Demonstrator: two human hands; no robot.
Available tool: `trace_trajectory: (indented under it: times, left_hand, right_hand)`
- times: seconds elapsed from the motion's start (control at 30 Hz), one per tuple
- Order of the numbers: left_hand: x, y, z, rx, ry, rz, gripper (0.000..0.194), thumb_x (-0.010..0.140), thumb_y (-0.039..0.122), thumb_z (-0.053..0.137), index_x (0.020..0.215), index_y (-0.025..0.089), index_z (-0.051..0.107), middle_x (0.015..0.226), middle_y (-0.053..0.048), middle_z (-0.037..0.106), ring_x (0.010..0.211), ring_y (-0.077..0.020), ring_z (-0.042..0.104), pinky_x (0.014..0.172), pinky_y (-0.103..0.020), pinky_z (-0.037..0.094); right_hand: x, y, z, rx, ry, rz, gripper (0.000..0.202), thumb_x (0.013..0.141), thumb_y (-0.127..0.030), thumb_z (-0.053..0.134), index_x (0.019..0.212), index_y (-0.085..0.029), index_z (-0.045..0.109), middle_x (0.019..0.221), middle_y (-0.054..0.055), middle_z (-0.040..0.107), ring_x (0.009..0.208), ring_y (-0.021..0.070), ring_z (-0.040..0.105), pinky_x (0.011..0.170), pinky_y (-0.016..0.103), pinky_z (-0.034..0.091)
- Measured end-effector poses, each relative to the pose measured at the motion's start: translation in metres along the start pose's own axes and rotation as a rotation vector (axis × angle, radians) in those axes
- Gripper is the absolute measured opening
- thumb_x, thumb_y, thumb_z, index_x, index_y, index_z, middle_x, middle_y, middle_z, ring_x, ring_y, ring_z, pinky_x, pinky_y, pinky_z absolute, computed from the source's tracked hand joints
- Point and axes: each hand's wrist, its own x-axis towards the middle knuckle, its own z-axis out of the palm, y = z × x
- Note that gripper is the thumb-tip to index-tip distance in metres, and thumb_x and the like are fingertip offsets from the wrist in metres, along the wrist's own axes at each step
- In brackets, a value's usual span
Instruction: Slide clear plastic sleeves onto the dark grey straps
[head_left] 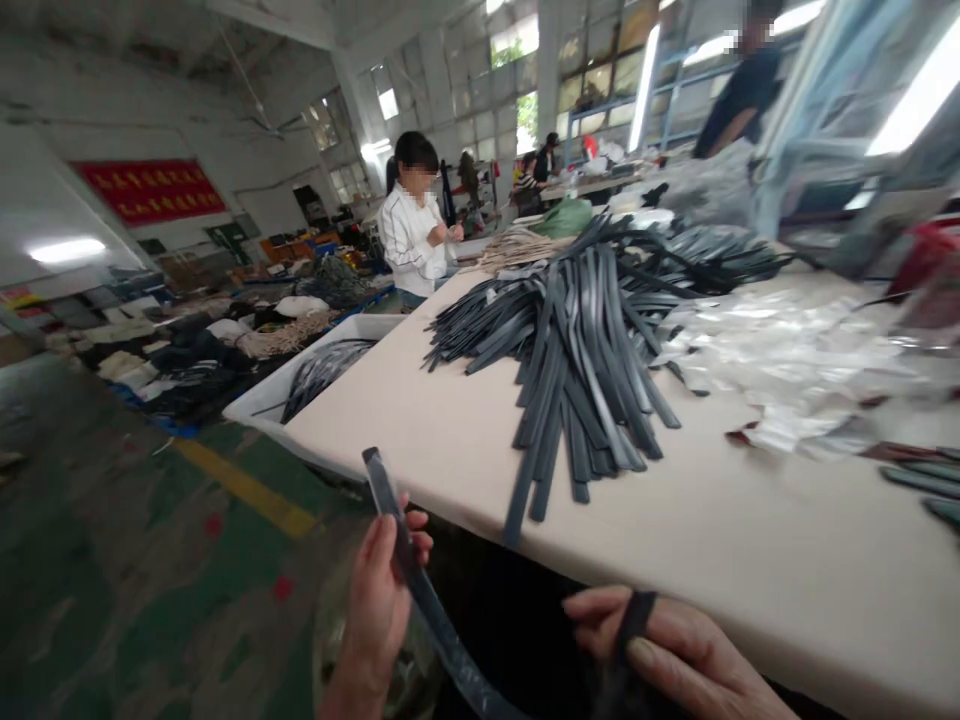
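Note:
Near the table's front edge, my left hand (377,590) is closed on a long dark grey strap (442,625), the thumb pressing on it just below its blunt upper end. The strap slants down to the right and leaves the bottom of the view. My right hand (694,655) is closed on a dark band (636,620) that passes over its fingers, under the thumb. Whether this band is the strap's other end cannot be seen. Beyond both hands, a heap of similar dark straps (581,370) is spread across the table, several ends pointing toward me.
The pale table (420,420) has a bin (262,420) of straps against its left side. Crumpled white sheets (795,360) and more strips (926,480) lie on the right. A person in white (412,235) works at the far left edge; heaped goods (217,350) cover the floor.

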Motion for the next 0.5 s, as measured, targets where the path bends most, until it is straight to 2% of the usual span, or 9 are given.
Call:
trace_trajectory:
  times: [0.13,0.27,0.33,0.4,0.5]
  left_hand:
    - [-0.039,-0.028,0.043,0.198,-0.341,-0.185,0.039,0.073,0.044,0.079,0.099,0.016,0.074,0.077,-0.005,0.073,0.059,-0.0133,0.063,0.058,-0.023,0.051]
    - [-0.06,-0.046,0.067,0.394,-0.655,-0.303,0.039,0.074,0.051,0.075,0.095,0.018,0.076,0.073,-0.004,0.072,0.059,-0.0128,0.062,0.057,-0.022,0.046]
    - [-0.065,-0.049,0.074,0.511,-0.778,-0.281,0.04,0.077,0.054,0.071,0.096,0.02,0.077,0.072,-0.003,0.071,0.06,-0.0131,0.061,0.058,-0.022,0.045]
    - [-0.067,-0.05,0.078,0.624,-0.848,-0.185,0.04,0.08,0.057,0.066,0.096,0.021,0.076,0.072,-0.003,0.071,0.061,-0.0137,0.06,0.06,-0.024,0.046]
    - [-0.067,-0.052,0.078,0.75,-0.898,-0.056,0.04,0.083,0.057,0.061,0.091,0.021,0.076,0.073,-0.003,0.071,0.064,-0.015,0.06,0.064,-0.024,0.046]
  right_hand:
    - [0.012,-0.03,0.0,0.062,0.039,-0.205,0.03,0.095,-0.048,0.057,0.094,-0.026,0.077,0.138,0.007,0.059,0.126,0.0294,0.054,0.108,0.044,0.038]
    - [0.016,-0.04,-0.009,0.138,0.192,-0.313,0.029,0.094,-0.048,0.059,0.097,-0.026,0.078,0.142,0.006,0.056,0.129,0.0287,0.052,0.109,0.044,0.038]
    - [0.014,-0.039,-0.013,0.088,0.264,-0.368,0.03,0.095,-0.047,0.058,0.098,-0.026,0.078,0.132,0.007,0.064,0.122,0.0269,0.057,0.105,0.042,0.041]
    - [0.011,-0.035,-0.016,0.004,0.315,-0.415,0.029,0.095,-0.045,0.057,0.098,-0.026,0.078,0.119,0.007,0.07,0.113,0.0251,0.062,0.1,0.04,0.045]
    - [0.006,-0.029,-0.019,-0.119,0.397,-0.44,0.027,0.096,-0.043,0.057,0.096,-0.028,0.078,0.109,0.006,0.074,0.109,0.0246,0.063,0.107,0.045,0.038]
